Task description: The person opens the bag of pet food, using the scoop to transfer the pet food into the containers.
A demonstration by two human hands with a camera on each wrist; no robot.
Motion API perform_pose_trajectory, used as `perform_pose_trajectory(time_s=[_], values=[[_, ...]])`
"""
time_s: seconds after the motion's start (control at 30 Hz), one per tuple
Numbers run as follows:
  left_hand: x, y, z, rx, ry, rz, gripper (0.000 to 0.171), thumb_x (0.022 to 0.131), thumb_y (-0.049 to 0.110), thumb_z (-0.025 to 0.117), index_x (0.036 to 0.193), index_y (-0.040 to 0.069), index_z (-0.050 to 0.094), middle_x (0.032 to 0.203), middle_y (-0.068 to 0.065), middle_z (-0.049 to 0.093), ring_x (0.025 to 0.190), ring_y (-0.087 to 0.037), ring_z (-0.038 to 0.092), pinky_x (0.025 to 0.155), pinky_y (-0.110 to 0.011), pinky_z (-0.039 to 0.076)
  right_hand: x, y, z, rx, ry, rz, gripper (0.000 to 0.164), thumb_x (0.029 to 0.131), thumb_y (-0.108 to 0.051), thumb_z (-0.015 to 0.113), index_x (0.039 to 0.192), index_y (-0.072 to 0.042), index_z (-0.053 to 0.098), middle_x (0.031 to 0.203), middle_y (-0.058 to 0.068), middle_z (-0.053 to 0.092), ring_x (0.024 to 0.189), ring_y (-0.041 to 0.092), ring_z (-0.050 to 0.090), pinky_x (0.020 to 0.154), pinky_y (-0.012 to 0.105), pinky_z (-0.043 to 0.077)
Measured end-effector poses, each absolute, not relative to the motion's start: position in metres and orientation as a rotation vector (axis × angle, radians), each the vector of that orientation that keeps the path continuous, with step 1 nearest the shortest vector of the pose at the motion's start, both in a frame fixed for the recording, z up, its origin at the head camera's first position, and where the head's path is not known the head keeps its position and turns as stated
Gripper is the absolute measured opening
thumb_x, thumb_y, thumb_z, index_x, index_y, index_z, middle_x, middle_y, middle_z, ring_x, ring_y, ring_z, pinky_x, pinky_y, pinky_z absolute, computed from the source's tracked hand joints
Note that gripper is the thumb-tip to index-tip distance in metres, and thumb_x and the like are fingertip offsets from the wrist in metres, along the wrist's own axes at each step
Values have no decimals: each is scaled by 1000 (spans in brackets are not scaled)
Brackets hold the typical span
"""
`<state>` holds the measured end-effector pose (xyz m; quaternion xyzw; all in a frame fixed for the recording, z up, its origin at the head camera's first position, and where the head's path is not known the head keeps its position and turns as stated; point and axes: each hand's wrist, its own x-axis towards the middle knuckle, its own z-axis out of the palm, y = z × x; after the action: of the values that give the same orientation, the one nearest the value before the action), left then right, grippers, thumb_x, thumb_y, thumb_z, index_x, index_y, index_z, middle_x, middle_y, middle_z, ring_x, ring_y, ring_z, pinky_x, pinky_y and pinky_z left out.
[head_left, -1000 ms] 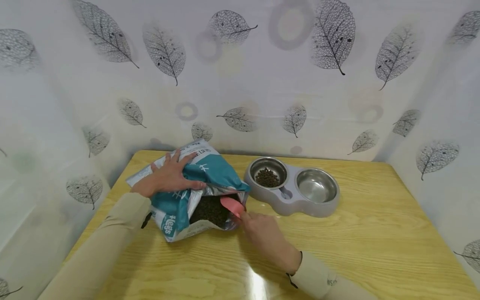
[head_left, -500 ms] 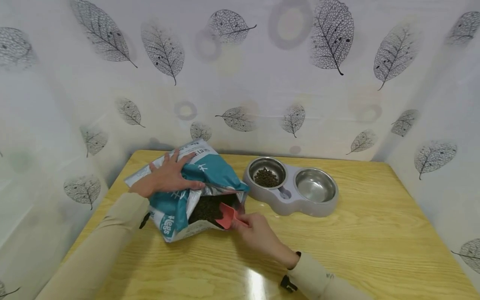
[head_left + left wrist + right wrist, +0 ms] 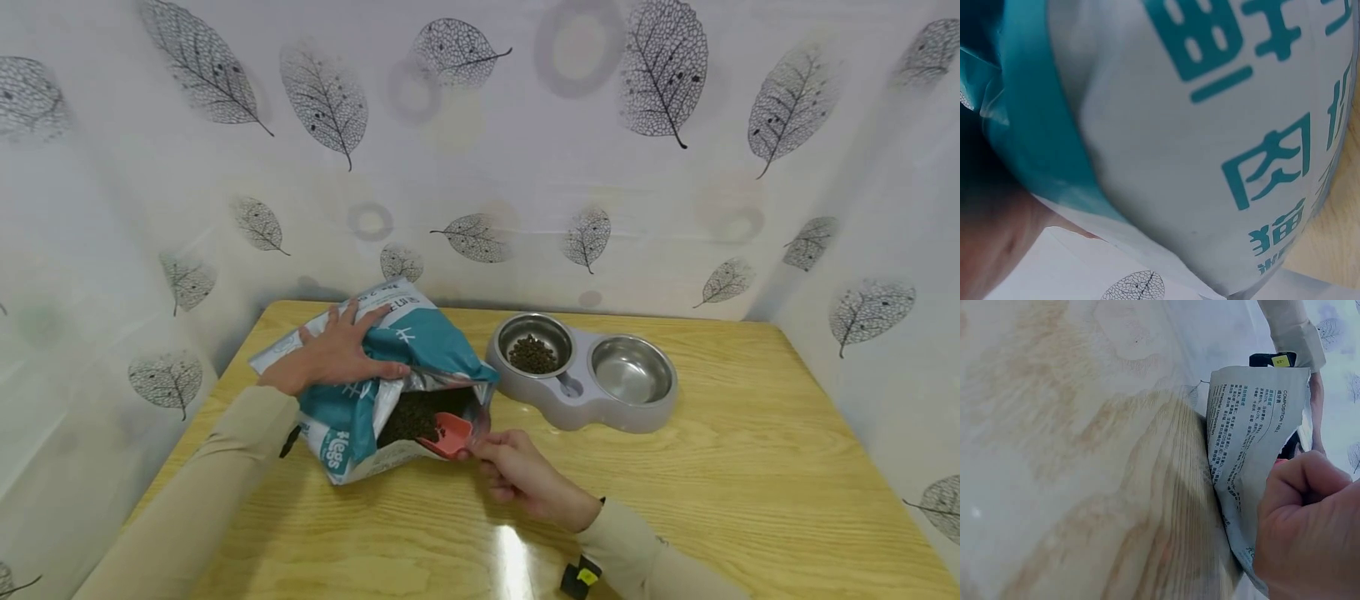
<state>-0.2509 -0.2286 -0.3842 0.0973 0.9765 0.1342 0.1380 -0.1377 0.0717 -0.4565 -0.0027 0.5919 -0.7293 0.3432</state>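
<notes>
A teal and white pet food bag lies on its side on the table, its mouth facing the right hand and dark kibble showing inside. My left hand rests on top of the bag with its fingers spread. Just at the opening, my right hand grips the handle of a red scoop; the scoop's head is inside the mouth with some kibble in it. In the right wrist view the curled fingers of the right hand are beside the printed bag panel, and most of the scoop is hidden.
A grey double bowl stand stands right of the bag. Its left steel bowl contains a small heap of brown kibble; the right steel bowl shows a bare bottom. Behind the wooden table hangs a leaf-print curtain.
The scoop has turned from tilted to face up and sits lower at the bag's mouth, with kibble in it. My right wrist has rotated. The left hand and the bowls stay put.
</notes>
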Motion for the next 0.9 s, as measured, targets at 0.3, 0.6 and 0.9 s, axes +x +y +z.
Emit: perform_pose_trajectory(time_s=[0.3,0.6,0.9], values=[[-252,-229,-385,287,2831,369,116,79,84,61,167,29,8,171,-27,-5,153,-59,-7,103,-92,1,-139,84,-455,37,1502,-1962,24,106,-22,54,95,-4,67,56,-9,25,45,2,20,42,17,19],[-254,-229,-387,279,2831,371,117,78,85,60,167,30,8,171,-28,-6,153,-60,-7,102,-93,-1,-138,91,-454,8,1514,-1964,24,106,-21,53,96,-4,67,55,-10,27,43,1,22,40,17,19],[-254,-229,-386,281,2827,373,118,78,86,60,167,29,8,171,-27,-7,153,-60,-7,103,-92,-1,-139,101,-445,-116,1390,-2009,22,107,-23,53,96,-10,69,55,-10,31,44,0,26,41,17,21]])
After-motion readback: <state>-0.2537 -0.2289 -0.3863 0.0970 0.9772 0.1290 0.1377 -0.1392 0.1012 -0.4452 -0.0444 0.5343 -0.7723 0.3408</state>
